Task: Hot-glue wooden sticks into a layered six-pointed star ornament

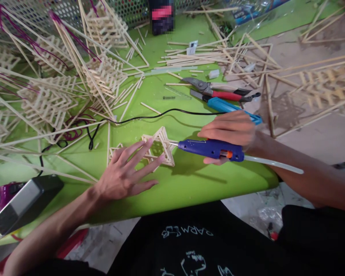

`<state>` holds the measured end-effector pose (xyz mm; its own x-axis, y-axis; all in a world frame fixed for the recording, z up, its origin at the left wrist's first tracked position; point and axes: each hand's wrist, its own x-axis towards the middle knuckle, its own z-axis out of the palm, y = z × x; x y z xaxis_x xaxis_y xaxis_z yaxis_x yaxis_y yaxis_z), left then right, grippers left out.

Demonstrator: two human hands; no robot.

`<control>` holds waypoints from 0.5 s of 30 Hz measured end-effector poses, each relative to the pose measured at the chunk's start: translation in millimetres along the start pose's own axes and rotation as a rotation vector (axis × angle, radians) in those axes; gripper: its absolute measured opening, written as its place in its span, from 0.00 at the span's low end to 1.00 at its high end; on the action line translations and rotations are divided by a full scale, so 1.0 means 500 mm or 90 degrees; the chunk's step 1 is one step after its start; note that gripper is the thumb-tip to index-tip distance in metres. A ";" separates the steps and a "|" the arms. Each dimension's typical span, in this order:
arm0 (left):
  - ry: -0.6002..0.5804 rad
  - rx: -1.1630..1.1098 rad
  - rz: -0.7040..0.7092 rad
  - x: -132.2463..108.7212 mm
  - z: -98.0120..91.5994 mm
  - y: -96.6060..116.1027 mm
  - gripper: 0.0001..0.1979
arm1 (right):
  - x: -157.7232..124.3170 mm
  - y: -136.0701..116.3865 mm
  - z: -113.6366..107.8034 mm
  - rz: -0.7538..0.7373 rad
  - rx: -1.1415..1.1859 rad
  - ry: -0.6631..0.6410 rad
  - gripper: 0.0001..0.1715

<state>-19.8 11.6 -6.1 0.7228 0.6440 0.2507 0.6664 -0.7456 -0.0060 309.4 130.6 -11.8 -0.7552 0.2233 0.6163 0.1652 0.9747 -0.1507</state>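
My right hand [228,130] grips a blue glue gun [211,148] with an orange trigger and a clear glue stick sticking out behind. Its metal tip touches the right side of a small triangular frame of thin wooden sticks [158,147] lying on the green table [189,188]. My left hand [126,172] lies flat with fingers spread, fingertips pressing on the left part of that stick frame. The gun's black cord [149,115] runs left across the table.
Finished stick lattices and long sticks [74,76] crowd the left and back. Red-handled cutters [218,92] and a blue tool [230,107] lie behind my right hand. Loose sticks [189,57] pile at the back. A dark box [23,203] sits at the near left edge.
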 end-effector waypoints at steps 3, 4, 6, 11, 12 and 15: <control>0.008 0.005 0.003 0.001 0.000 0.000 0.31 | -0.006 0.004 0.003 0.032 0.015 0.025 0.24; 0.009 0.009 0.004 0.001 0.000 0.000 0.31 | -0.008 0.004 0.005 0.042 0.019 0.028 0.24; 0.008 0.015 0.003 0.002 0.000 0.001 0.32 | -0.009 0.004 0.007 0.054 0.023 0.035 0.25; 0.003 0.024 0.001 0.003 -0.002 0.002 0.32 | -0.007 0.000 0.013 0.059 0.026 0.052 0.23; 0.003 0.027 0.001 0.004 -0.002 0.002 0.32 | -0.006 -0.001 0.014 0.060 0.029 0.055 0.23; -0.003 0.032 -0.001 0.004 -0.004 0.003 0.32 | -0.003 -0.002 0.014 0.067 0.035 0.053 0.22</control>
<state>-17.6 11.2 -3.8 0.7220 0.6465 0.2464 0.6764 -0.7345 -0.0545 306.0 129.1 -18.2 -0.6798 0.3267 0.6566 0.2044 0.9442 -0.2581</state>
